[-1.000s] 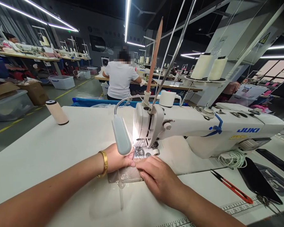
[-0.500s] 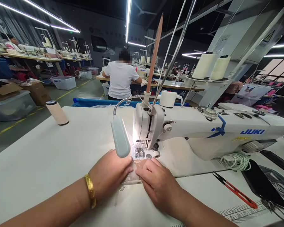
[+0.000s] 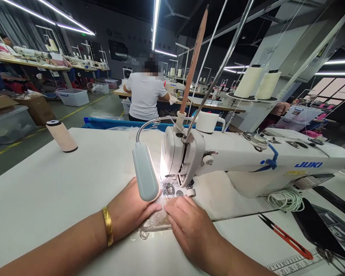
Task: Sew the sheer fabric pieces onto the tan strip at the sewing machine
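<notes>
A piece of sheer beige fabric (image 3: 157, 220) with a shiny, lace-like surface lies at the front of the sewing machine (image 3: 172, 153), close to the needle area. Over its left part rests my left hand (image 3: 132, 205), thumb apart from the fingers; the lamp head (image 3: 145, 172) hides some of the fingertips. My right hand (image 3: 191, 226) has thumb and fingers pinched on the fabric's right side, just in front of the presser foot (image 3: 169, 189). A gold bracelet (image 3: 107, 226) circles the left wrist.
Red-handled thread snips (image 3: 287, 235), a black phone-like slab (image 3: 319, 230) and a ruler strip (image 3: 299, 262) lie at right. A coil of pale cord (image 3: 286, 198) is beside the machine. A thread cone (image 3: 61, 136) stands left. Ahead sits a person in white (image 3: 146, 94).
My left thumb has moved apart from the fingers, and more of the fabric shows between my hands. The right hand stays pinched at nearly the same place. The view has shifted slightly.
</notes>
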{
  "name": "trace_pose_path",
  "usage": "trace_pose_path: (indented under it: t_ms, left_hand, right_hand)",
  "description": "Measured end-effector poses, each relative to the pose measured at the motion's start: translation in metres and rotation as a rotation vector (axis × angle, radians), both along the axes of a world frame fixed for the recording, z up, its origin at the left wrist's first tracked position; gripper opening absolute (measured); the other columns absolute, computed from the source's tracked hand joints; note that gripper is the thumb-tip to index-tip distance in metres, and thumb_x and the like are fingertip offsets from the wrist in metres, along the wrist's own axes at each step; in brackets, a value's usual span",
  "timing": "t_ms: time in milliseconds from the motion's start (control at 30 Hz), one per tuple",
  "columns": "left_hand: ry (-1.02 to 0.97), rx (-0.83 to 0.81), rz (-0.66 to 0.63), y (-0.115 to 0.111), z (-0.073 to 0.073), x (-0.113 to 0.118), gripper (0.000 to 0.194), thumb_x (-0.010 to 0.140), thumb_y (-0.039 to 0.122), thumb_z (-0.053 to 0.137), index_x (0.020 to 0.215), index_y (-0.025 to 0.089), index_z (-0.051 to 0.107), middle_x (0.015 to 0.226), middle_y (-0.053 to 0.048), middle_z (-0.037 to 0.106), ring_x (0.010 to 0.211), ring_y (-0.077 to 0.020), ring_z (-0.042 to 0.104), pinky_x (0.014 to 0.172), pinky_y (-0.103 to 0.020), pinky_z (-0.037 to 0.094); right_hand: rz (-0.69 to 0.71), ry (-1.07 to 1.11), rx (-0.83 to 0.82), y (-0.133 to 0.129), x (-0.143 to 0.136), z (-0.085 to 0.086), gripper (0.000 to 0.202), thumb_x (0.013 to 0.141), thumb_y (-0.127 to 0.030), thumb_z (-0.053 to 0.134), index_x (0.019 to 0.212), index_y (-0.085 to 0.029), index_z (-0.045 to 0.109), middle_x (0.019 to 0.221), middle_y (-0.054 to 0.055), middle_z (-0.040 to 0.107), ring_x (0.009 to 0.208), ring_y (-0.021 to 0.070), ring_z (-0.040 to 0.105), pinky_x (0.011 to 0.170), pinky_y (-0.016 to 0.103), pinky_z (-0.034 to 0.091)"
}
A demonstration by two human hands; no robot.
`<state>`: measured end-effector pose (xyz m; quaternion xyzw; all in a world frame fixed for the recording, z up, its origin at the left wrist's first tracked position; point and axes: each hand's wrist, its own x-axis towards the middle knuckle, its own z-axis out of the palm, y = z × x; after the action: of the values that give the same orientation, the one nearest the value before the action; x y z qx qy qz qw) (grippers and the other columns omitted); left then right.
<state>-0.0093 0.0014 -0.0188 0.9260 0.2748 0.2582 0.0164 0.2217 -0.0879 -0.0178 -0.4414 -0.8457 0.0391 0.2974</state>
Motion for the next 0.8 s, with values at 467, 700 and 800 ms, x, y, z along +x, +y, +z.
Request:
trace_pose_path:
  t_ms: [467,700,800]
  left_hand:
    - [-0.022,-0.051,0.007,0.0002,-0.0010,0.0020,0.028,0.109,0.044,0.049,0.122,0.026,0.067,0.126,-0.006,0.075,0.117,-0.0326,0.066,0.106,-0.052,0.046]
    - [-0.032,0.050,-0.032,0.0007,-0.0038,0.0024,0.037,0.113,0.045,0.037,0.122,0.025,0.067,0.124,-0.007,0.077,0.113,-0.0315,0.070,0.101,-0.050,0.047]
    - [-0.027,0.047,-0.034,0.0006,-0.0044,0.0023,0.033,0.113,0.042,0.039,0.119,0.025,0.067,0.124,-0.006,0.077,0.114,-0.0309,0.070,0.102,-0.050,0.045]
  right_hand:
    - [-0.013,0.018,0.042,-0.0015,-0.0033,-0.0011,0.022,0.099,-0.005,0.047,0.102,-0.019,0.064,0.086,0.005,0.063,0.075,0.0222,0.050,0.066,0.033,0.042]
    - [-0.004,0.009,0.049,-0.0008,-0.0032,-0.0010,0.020,0.098,-0.005,0.048,0.097,-0.020,0.061,0.086,0.005,0.063,0.076,0.0226,0.050,0.067,0.033,0.043]
    - [-0.001,0.001,0.050,-0.0007,-0.0031,-0.0015,0.022,0.098,-0.005,0.048,0.105,-0.019,0.063,0.087,0.005,0.063,0.076,0.0231,0.050,0.067,0.034,0.042]
